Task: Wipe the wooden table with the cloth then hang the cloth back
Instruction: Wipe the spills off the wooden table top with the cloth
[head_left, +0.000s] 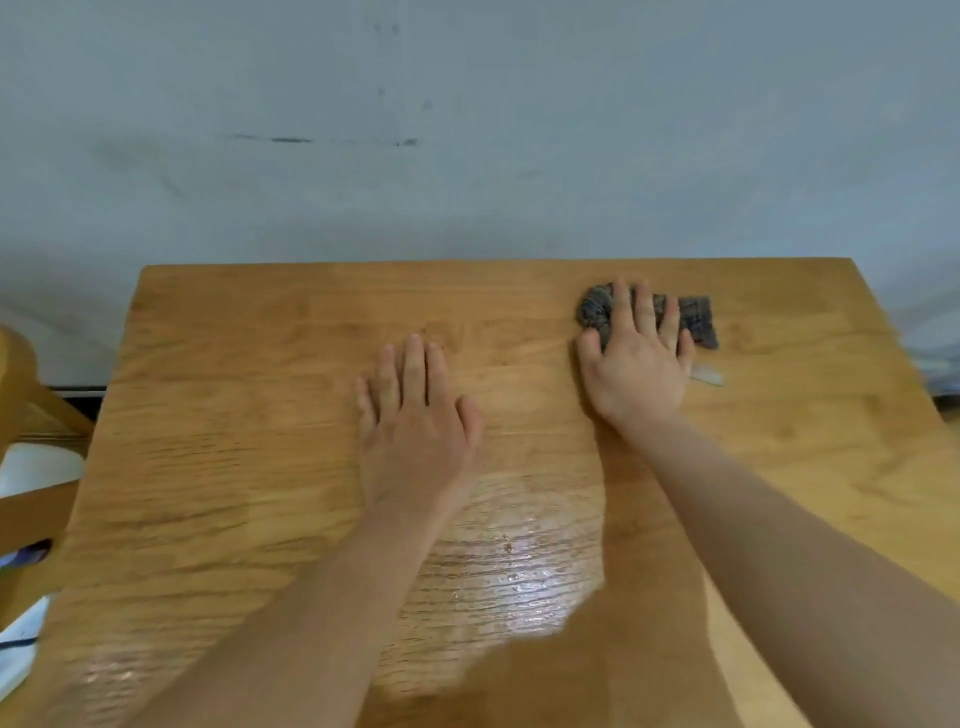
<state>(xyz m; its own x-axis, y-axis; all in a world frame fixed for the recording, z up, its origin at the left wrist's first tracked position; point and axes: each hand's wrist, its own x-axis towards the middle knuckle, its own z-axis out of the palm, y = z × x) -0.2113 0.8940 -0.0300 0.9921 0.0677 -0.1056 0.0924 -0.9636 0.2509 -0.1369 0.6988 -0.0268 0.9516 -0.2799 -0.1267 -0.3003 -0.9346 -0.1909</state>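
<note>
We see first the pale grey wall (467, 130) with some dark marks, which stands behind everything. Under it is the wooden table (234, 415), which fills the lower part of the view, and its far edge lies along the wall. On the near middle of the table there is a shiny wet patch (519, 561) with small drops in it. At the left edge of the view we see a part of a wooden chair (31, 395), just beside the table. Both bare forearms reach over the table from the near side. The left hand (415, 431) lies flat on the bare wood near the middle, with the fingers straight and close together and the thumb a little apart. The right hand (636, 369) is near the far right corner and presses on the cloth (693, 317), with the fingers straight and a little spread over it. The cloth is dark grey, crumpled, and lies on the table under these fingers. Just beside this hand, on the right, a small pale tag (706, 375) lies on the wood.
</note>
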